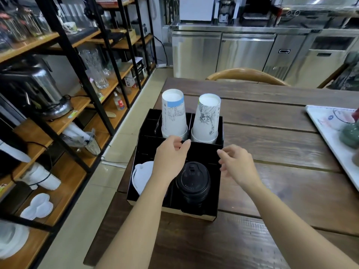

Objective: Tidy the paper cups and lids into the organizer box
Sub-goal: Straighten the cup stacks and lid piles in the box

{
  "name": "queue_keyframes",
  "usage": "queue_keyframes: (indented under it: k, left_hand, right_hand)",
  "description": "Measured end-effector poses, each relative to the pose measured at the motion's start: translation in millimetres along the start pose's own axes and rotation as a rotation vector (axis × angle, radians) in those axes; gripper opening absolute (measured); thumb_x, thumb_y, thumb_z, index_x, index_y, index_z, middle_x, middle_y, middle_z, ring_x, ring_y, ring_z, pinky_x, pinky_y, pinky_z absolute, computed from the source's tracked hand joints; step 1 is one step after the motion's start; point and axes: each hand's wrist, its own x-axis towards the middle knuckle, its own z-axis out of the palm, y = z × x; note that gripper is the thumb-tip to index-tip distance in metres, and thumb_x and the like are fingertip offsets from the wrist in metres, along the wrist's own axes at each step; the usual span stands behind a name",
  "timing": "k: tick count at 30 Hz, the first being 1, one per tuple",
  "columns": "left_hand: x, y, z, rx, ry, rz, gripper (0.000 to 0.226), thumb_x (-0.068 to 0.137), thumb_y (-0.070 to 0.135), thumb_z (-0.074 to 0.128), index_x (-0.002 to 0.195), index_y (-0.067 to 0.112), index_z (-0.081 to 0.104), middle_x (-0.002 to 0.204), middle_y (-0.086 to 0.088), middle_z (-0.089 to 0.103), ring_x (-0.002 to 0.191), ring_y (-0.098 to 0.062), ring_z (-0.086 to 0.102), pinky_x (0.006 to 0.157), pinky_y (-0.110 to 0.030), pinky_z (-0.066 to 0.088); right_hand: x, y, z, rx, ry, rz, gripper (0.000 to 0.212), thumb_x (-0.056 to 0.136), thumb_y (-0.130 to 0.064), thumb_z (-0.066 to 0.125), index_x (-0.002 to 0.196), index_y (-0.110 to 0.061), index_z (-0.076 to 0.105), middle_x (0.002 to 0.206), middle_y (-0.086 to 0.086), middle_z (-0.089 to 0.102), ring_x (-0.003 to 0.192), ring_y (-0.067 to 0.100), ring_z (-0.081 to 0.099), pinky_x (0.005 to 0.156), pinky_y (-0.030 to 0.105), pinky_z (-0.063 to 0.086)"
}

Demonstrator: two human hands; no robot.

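Note:
A black organizer box [211,214] sits at the left edge of the wooden table. In its back compartments stand two upside-down stacks of paper cups: one with a blue band [173,115] on the left, one with a line drawing [206,119] on the right. A stack of black lids [193,181] fills the front right compartment and white lids [141,175] lie in the front left one, partly hidden by my forearm. My left hand [171,156] hovers over the box's middle, fingers apart, holding nothing. My right hand [237,162] floats by the box's right wall, also empty.
A white tray [326,123] with a green object lies at the table's right edge. A wooden chair back [246,74] stands beyond the table. Shelves [58,117] with glasses, a kettle and white lids line the left; steel counters stand behind.

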Motion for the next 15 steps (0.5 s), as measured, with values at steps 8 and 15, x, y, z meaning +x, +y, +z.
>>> queue_keyframes:
  k: [8,15]
  left_hand:
    - [43.6,43.1,19.0,-0.357,-0.241,0.025,0.054,0.094,0.049,0.040,0.145,0.037,0.027,0.155,0.011,0.025,0.140,-0.009,0.027,0.115,-0.036,0.024]
    - [67.8,48.4,35.9,-0.471,-0.281,-0.016,0.050,0.098,0.044,0.032,0.147,0.032,0.025,0.153,0.010,0.030,0.137,-0.010,0.032,0.114,-0.031,0.024]
  right_hand:
    - [66.2,-22.4,-12.4,0.126,-0.086,-0.073,0.060,0.084,0.000,0.057,0.138,-0.016,0.038,0.137,0.010,0.050,0.123,0.022,0.049,0.101,0.039,0.042]
    - [101.0,-23.5,-7.7,0.240,-0.334,-0.118,0.099,0.063,0.001,0.062,0.145,-0.035,0.020,0.140,-0.003,0.051,0.133,0.017,0.041,0.112,0.042,0.032]
